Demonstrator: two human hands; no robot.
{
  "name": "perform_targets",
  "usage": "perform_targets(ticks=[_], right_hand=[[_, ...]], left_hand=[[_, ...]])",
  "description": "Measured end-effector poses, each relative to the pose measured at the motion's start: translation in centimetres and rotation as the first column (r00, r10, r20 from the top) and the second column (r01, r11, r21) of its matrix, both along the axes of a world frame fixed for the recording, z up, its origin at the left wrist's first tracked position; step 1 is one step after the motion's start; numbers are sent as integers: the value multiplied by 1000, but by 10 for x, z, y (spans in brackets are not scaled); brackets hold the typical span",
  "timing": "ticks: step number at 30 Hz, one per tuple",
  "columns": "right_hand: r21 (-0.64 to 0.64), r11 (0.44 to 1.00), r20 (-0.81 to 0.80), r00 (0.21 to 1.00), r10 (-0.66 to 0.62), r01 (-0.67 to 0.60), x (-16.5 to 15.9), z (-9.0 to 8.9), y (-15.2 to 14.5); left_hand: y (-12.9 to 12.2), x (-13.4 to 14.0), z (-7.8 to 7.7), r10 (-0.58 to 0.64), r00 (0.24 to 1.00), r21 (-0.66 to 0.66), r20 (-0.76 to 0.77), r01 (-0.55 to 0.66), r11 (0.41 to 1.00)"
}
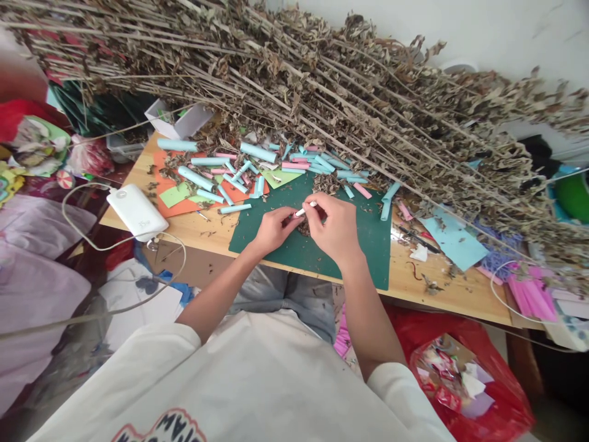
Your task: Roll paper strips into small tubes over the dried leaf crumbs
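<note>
Over the green cutting mat (368,258), my left hand (276,232) and my right hand (335,226) come together at a slim white stick (301,212). My left fingers pinch its lower end, where a small bit of pink shows, perhaps a short paper tube. The right thumb and fingers close on the upper part, and the tip shows above them. Below the hands lies a small heap of dried crumbled leaves (304,228), partly hidden. A larger clump of leaves (326,183) sits behind. Light-blue paper tubes (196,178) and pink paper tubes (362,190) are scattered beyond the mat.
Bundles of dried leafy stalks (285,80) stretch across the back. A white power bank (137,212) with a cable lies at the left edge. At right are a blue paper sheet (453,236) and a black pen (419,239). A red rubbish bag (497,374) stands below.
</note>
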State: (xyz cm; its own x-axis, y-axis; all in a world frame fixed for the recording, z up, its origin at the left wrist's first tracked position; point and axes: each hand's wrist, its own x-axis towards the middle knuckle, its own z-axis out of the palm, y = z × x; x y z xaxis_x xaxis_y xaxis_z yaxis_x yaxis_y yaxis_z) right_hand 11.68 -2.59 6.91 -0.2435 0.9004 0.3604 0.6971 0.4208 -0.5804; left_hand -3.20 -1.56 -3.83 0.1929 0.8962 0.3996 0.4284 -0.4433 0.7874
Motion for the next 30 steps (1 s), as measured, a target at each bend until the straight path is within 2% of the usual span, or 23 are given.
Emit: perform_targets(ticks=[4,10,17,24,30], right_hand=[[-44,999,-29,1000,-4,3,-1,5,-4],[28,998,-8,998,-60,60,0,13,-8],[-39,998,12,999,-41,42,-4,-6,1],[-23,997,6,997,-71,71,-5,-3,2],[-16,998,44,997,-57,58,-9,-10,7]], left_hand=[[0,0,1,-4,1000,22,-1,4,1000],[-1,0,1,-10,1000,11,10,10,1000],[-1,-1,2,12,999,9,-50,-12,1000],[0,-1,2,22,999,15,-45,-21,1000],[1,-2,1,26,999,15,-48,-25,1000]])
